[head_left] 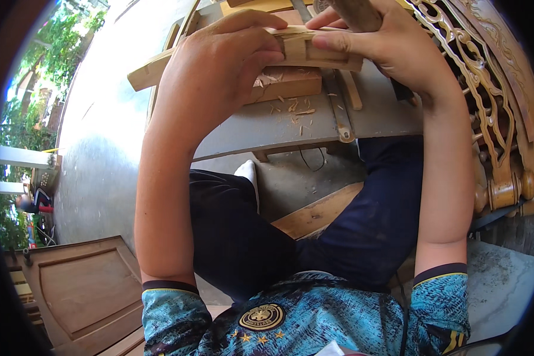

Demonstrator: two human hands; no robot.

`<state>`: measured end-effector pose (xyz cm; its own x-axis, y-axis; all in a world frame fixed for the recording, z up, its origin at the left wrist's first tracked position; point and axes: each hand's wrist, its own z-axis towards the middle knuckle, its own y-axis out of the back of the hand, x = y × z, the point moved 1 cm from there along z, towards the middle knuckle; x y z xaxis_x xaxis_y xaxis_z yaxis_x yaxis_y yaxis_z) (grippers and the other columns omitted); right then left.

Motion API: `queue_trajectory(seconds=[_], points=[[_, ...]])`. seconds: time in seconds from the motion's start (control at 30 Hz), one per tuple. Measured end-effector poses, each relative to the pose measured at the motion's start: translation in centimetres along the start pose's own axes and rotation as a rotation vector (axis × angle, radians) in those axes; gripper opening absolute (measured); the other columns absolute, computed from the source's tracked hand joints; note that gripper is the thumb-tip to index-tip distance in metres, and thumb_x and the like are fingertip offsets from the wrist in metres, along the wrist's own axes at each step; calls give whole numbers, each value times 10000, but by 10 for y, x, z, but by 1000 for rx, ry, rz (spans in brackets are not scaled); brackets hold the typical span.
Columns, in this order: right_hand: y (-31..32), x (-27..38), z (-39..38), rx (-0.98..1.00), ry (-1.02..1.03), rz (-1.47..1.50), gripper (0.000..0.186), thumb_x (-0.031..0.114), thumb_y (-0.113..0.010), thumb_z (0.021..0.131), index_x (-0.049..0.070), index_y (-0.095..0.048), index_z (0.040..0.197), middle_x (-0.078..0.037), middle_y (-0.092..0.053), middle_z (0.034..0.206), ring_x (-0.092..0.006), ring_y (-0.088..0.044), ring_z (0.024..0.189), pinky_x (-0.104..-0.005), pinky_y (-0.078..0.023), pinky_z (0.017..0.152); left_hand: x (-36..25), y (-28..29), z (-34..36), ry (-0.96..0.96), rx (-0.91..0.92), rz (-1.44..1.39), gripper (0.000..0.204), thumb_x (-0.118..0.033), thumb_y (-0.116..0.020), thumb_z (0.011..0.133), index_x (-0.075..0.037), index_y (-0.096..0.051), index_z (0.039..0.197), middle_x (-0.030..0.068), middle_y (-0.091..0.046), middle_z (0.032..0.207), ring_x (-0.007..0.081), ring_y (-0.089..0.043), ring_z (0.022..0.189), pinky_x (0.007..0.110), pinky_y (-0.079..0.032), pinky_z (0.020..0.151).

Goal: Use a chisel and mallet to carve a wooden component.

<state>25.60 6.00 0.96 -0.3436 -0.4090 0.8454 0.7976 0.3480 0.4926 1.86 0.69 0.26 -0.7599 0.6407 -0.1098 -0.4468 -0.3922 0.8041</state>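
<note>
My left hand [234, 56] and my right hand [400, 47] meet above a grey bench. Between them is a pale notched wooden piece [332, 56], gripped by the fingers of my left hand and by my right thumb and fingers. A thick round wooden handle [359, 13] also rests in my right hand, its end pointing toward me; the rest of that tool is cut off by the top edge. Below the piece, a reddish wooden block [288, 86] lies on the bench, with wood shavings [296, 110] scattered around it.
A flat metal bar with a hole [343, 127] and a thin wooden stick [351, 92] lie on the bench [385, 115]. Pale wood [151, 71] juts out at left. Carved, varnished woodwork [498, 101] stands close on the right. A panelled wooden door [83, 285] lies at lower left.
</note>
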Motion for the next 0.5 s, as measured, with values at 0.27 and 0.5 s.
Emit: queue_trajectory(seconds=[0.27,0.5], points=[[-10,24,-6,-14,-92,76,409,276,-876,821,17,-748,1110,-106,-766,1010,-201,-720,953,-342,-539,908,-5,6,5,-2,28,47,127,-118,-759,865,-29,-716,946,39,-743,1148,268,-697,978,375,-552,865],[-16,32,-8,-61,-50,-11,407,227,-855,839,11,-728,1160,-122,-757,1061,-217,-721,962,-356,-551,898,-7,20,5,178,23,-109,105,-44,-708,902,-29,-641,823,95,-726,981,266,-703,884,395,-558,816]])
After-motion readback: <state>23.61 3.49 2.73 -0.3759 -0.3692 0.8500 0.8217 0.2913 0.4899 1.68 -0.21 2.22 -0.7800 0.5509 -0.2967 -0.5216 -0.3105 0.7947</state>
